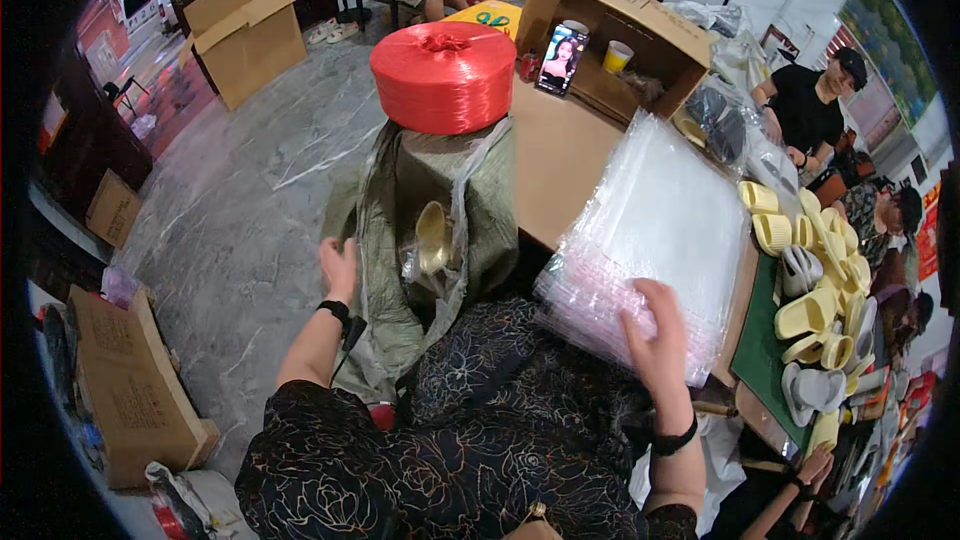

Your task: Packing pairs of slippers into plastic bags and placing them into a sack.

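Note:
A stack of clear plastic bags (pixel 655 230) with pinkish edges lies on the table to my right. My right hand (pixel 657 335) rests at its near edge, thumb apart from the fingers, gripping nothing I can see. My left hand (pixel 338 268) is beside the rim of an olive woven sack (pixel 385 230), its fingers loosely apart and holding nothing visible. Inside the sack's mouth sits a gold-coloured shoe (pixel 433 237), with clear wrapping around it. Just beyond the sack's mouth stands a large roll of red plastic twine (pixel 445 85).
An open cardboard box (pixel 625 0) on the table has a phone (pixel 563 60) and a yellow-white cup (pixel 617 57) at its front. Yellow and grey slippers (pixel 805 312) crowd a green surface at right. Co-workers sit beyond. Cartons (pixel 135 400) stand on the floor at left.

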{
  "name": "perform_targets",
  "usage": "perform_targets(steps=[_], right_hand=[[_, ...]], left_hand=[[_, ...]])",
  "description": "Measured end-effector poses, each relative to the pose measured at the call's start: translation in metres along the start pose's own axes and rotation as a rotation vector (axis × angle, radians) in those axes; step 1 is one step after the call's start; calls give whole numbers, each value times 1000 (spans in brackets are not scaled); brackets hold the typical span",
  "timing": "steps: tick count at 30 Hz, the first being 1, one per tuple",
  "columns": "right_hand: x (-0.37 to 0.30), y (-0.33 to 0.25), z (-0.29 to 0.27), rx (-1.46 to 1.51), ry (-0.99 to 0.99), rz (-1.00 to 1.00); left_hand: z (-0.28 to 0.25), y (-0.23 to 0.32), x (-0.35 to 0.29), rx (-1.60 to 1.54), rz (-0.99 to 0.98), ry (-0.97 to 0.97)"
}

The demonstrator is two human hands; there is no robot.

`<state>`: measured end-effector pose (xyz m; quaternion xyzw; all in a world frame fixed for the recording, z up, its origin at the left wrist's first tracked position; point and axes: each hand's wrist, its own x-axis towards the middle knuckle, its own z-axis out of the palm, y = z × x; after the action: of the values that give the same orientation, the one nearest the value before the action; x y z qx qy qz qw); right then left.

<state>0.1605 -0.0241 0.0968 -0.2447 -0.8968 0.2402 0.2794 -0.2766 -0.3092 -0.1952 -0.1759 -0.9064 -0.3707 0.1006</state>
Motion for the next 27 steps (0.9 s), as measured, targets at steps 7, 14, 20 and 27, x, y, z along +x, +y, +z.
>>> perform_targets(steps=[7, 14, 20, 27], right_hand=[[64, 17, 180, 414, -795, 580], [76, 131, 322, -193, -861, 255], [67, 114, 335, -338, -1055, 54], [71, 77, 279, 805, -317, 898]], left_hand=[[78, -82, -57, -316, -618, -279], [132, -43, -52, -302, -704, -653], [194, -123, -97, -214, -747, -86], [178, -116, -41, 70, -641, -391]])
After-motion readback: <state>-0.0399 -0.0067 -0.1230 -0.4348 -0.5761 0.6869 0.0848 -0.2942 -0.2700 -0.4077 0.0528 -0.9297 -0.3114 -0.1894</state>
